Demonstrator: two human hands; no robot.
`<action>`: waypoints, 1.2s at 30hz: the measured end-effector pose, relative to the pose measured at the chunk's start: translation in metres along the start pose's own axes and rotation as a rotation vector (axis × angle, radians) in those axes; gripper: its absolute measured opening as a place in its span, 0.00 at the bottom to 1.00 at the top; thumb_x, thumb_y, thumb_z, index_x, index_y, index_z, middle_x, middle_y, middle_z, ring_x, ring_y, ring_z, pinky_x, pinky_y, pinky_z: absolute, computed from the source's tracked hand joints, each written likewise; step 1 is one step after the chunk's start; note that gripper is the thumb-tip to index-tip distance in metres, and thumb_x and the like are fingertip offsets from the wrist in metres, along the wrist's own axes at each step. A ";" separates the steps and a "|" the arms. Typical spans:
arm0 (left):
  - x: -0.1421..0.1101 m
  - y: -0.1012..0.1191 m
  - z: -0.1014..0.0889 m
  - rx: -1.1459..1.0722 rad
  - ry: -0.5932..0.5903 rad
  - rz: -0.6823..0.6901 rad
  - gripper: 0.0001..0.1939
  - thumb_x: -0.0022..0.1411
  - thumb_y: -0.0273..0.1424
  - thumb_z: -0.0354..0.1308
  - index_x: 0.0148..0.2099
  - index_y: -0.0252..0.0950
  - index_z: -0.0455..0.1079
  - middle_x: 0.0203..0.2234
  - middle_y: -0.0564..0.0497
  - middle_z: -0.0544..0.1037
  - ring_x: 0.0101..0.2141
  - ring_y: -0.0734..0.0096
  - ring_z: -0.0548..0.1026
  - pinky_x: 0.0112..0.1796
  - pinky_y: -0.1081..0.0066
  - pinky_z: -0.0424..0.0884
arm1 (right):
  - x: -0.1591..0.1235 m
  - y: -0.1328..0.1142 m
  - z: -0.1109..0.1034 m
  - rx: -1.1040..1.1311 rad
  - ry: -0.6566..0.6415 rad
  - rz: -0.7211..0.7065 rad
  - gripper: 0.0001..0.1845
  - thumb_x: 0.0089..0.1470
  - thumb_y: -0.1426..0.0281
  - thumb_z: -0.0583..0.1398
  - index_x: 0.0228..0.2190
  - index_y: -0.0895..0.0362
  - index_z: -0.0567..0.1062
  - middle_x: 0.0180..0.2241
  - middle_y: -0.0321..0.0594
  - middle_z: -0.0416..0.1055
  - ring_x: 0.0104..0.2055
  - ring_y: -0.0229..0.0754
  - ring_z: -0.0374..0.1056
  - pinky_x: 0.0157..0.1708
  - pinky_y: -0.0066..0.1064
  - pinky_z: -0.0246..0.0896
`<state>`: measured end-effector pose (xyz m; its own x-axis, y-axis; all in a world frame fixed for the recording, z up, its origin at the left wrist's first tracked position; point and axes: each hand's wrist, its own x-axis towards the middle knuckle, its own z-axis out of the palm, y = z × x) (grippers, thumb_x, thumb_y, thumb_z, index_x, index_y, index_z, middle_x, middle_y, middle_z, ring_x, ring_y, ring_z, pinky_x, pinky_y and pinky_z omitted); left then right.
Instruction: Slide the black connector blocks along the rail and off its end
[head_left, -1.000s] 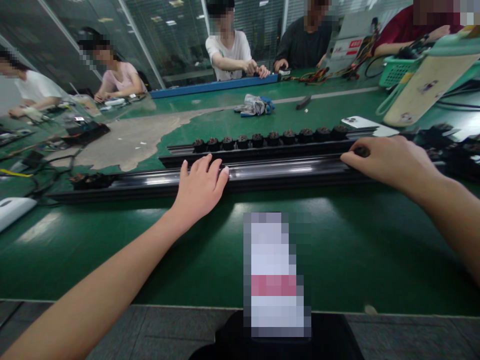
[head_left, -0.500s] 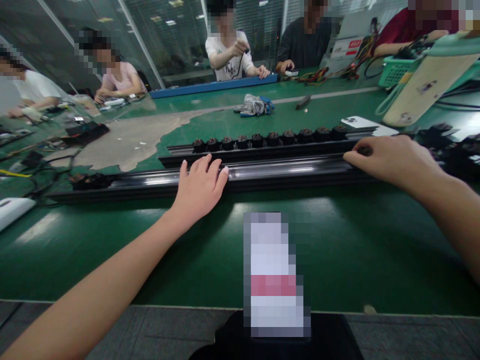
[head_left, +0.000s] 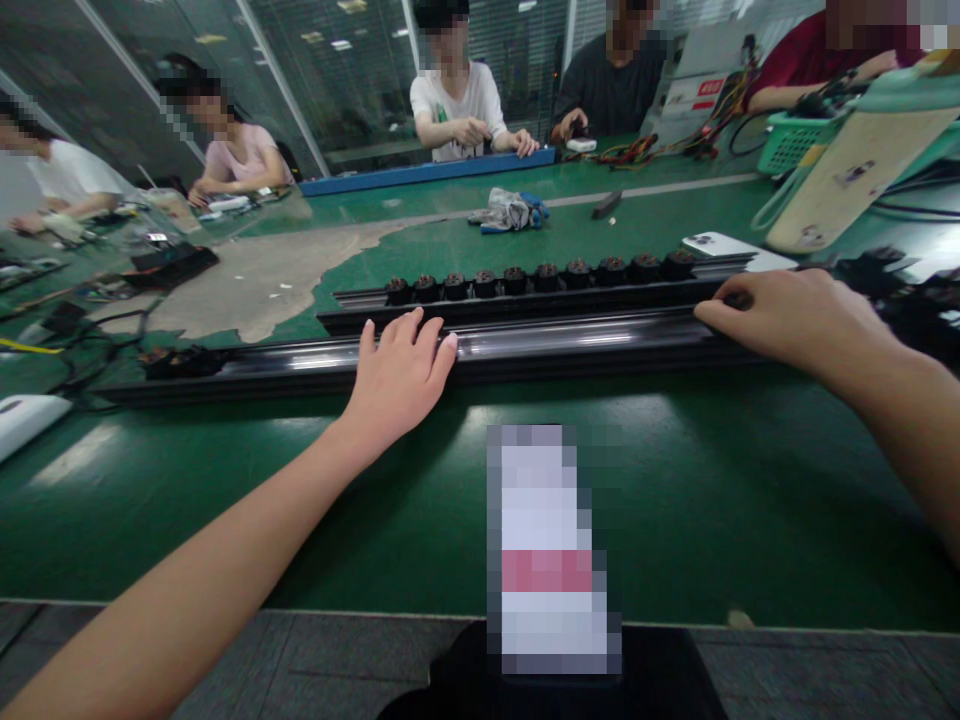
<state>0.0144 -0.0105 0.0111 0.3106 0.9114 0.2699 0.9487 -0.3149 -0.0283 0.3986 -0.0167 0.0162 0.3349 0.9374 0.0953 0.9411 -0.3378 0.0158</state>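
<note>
So our left hand (head_left: 401,370) is lying flat, fingers spread a bit, pressing down on the long black rail (head_left: 562,350) around its middle, gripping nothing, just resting on top. Our right hand (head_left: 787,315) is way off to the other side on the same rail, fingers curled over its far edge; can't tell if it's pinching something small under the fingertips or just hooked on.

Just beyond both hands there's a second rail (head_left: 525,300) lying alongside, with a row of little black motors (head_left: 547,275) sitting on it. That's where we reckon it could go wrong: the rails lie right against each other, so if the near one slides or tips under uneven pressure, it could bump the far one and knock those motors loose.

Further out from the right hand there's a white phone (head_left: 712,243) close behind the motor row, and a pile of dark parts (head_left: 915,300) right beside the wrist, so not much room that side. Past the left hand are gloves (head_left: 510,210) mid-counter (head_left: 375,520), and loose cables (head_left: 67,330) far left. Other people across the counter are busy with their own stuff.
</note>
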 end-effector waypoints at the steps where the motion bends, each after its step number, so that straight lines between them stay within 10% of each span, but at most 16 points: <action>1: 0.000 0.000 0.000 -0.001 0.000 0.001 0.28 0.77 0.39 0.36 0.68 0.32 0.64 0.69 0.38 0.63 0.68 0.51 0.61 0.68 0.41 0.47 | 0.000 0.000 0.000 0.003 -0.003 -0.002 0.37 0.52 0.43 0.47 0.49 0.52 0.78 0.42 0.54 0.74 0.41 0.56 0.67 0.34 0.42 0.59; 36: 0.001 -0.001 0.000 0.004 0.006 0.010 0.28 0.77 0.39 0.36 0.68 0.32 0.64 0.68 0.37 0.64 0.68 0.50 0.61 0.68 0.40 0.48 | 0.006 0.011 0.002 -0.017 -0.044 0.045 0.38 0.53 0.42 0.46 0.50 0.52 0.77 0.44 0.56 0.73 0.42 0.59 0.67 0.35 0.42 0.59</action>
<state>0.0142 -0.0092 0.0110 0.3196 0.9067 0.2751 0.9458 -0.3229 -0.0346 0.4112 -0.0144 0.0154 0.3785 0.9241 0.0527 0.9244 -0.3804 0.0300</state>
